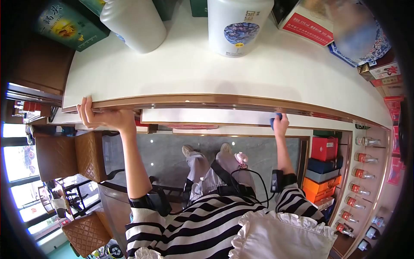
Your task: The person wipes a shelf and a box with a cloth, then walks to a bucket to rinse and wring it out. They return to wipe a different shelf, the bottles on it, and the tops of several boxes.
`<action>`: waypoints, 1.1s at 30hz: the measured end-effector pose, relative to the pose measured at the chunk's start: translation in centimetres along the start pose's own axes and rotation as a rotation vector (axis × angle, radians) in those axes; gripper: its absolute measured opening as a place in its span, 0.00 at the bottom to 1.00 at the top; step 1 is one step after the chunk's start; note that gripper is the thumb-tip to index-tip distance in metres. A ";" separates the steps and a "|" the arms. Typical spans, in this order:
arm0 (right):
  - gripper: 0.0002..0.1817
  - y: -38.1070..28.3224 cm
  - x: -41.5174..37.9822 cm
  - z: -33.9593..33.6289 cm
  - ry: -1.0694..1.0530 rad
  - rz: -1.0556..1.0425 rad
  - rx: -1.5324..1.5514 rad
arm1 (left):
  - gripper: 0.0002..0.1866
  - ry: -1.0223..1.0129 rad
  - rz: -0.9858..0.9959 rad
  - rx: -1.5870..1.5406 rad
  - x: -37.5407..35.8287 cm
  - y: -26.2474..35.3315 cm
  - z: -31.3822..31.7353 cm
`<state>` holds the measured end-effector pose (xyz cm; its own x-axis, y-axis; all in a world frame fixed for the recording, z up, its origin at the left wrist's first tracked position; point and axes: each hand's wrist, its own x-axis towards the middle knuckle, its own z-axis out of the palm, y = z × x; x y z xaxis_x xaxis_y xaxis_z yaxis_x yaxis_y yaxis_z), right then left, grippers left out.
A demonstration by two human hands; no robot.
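My left hand (107, 118) is at the left end of the white shelf's brown front edge (172, 100). Its fingers are stretched upward and apart, resting against that edge; the thumb is hidden. Farther right, just below the same edge, my right hand (281, 125) is closed around a small blue cloth (274, 121), only part of which shows. On the white shelf (185, 75) above stand two large white bottles, one (133, 26) at the left and one with a blue patterned label (237, 32) nearer the middle.
Green boxes (71, 26) stand at the shelf's left, red and white boxes (308, 23) at its right. Below right are stacked coloured boxes (321, 185) and a row of small bottles (362, 173). Brown padded chairs (88, 155) stand at the left. Grey floor (155, 155) lies underneath.
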<state>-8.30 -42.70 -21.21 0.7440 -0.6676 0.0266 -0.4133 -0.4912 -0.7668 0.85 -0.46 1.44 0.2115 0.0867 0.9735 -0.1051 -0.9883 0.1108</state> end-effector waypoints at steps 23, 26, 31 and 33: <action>0.21 -12.3 -15.4 19.4 -1.048 -0.759 0.078 | 0.32 0.040 0.020 -0.086 -0.3 -1.3 0.8; 0.22 -12.0 -14.2 17.8 -1.635 -0.239 0.340 | 0.32 -0.009 0.024 -0.030 -0.1 -1.2 0.3; 0.24 -9.4 -9.6 7.4 -1.208 0.443 0.759 | 0.31 0.031 0.065 -0.065 -0.2 -1.5 0.7; 0.27 -5.7 -6.4 4.3 -0.880 0.353 0.761 | 0.31 0.070 0.058 -0.068 -0.3 -1.5 1.2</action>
<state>-8.53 -33.24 -19.78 0.8768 0.0544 -0.4777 -0.4715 0.2923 -0.8320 2.07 0.86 0.77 0.1348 0.0409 0.9900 -0.1813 -0.9813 0.0652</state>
